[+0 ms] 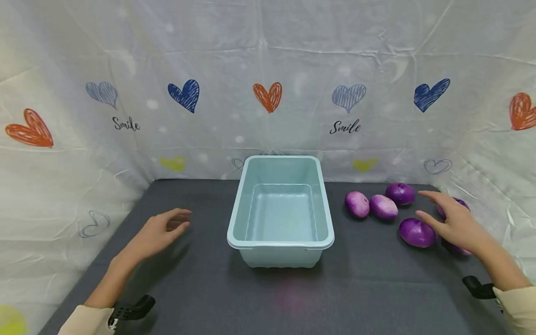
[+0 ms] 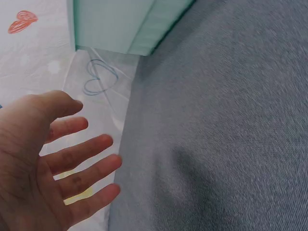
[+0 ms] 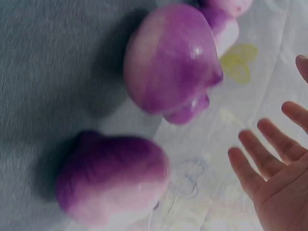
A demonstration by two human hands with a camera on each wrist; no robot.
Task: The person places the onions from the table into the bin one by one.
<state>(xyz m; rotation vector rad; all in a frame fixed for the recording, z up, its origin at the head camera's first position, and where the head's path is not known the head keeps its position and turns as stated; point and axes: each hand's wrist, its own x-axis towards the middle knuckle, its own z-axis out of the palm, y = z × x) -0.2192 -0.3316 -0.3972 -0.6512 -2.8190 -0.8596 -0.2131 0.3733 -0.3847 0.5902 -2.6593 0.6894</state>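
Note:
Several glossy purple-and-white onions lie at the right of the table: a dark purple onion (image 1: pixel 417 232) below my right thumb, another purple onion (image 1: pixel 400 193) behind it, and two paler ones (image 1: pixel 357 204) nearer the middle. My right hand (image 1: pixel 454 225) hovers over this group, fingers extended and holding nothing, and partly hides two onions. In the right wrist view, a large onion (image 3: pixel 171 57) and a second onion (image 3: pixel 113 178) sit apart from the fingers. On the left, my left hand (image 1: pixel 161 232) hangs above the table with relaxed fingers, touching nothing.
A light blue plastic tub (image 1: pixel 280 244) with nothing inside stands mid-table, between the hands. Dark grey cloth (image 1: pixel 201 279) covers the table. A white sheet (image 1: pixel 226 46) printed with hearts hangs behind and along both sides.

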